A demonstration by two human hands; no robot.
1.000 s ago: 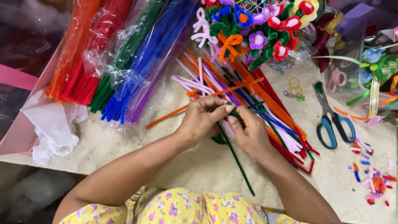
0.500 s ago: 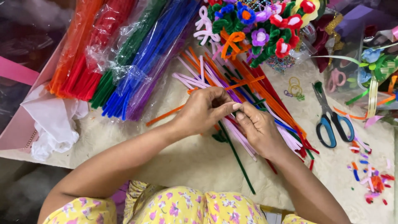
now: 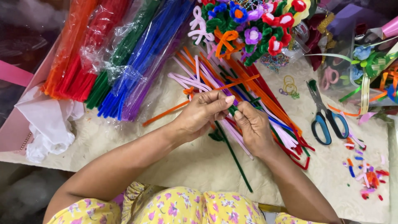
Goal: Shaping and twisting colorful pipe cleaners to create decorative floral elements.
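Note:
My left hand (image 3: 202,113) and my right hand (image 3: 253,127) meet over the middle of the table, fingertips pinched together on a dark green pipe cleaner (image 3: 234,157). Its long stem runs from the fingers down toward the table's near edge. A small green leaf loop hangs off it just under my left hand. Beneath both hands lies a loose spread of pipe cleaners (image 3: 265,99) in orange, red, pink, purple and blue.
Bagged bundles of pipe cleaners (image 3: 120,58) in orange, red, green, blue and purple lie at the upper left. A bouquet of pipe-cleaner flowers (image 3: 253,29) stands at the top. Blue-handled scissors (image 3: 325,114) and cut scraps (image 3: 365,174) lie on the right. White plastic (image 3: 47,124) lies at left.
Both hands have drawn closer together on the green stem, and the fingers have turned slightly around it. The stem stays in about the same place.

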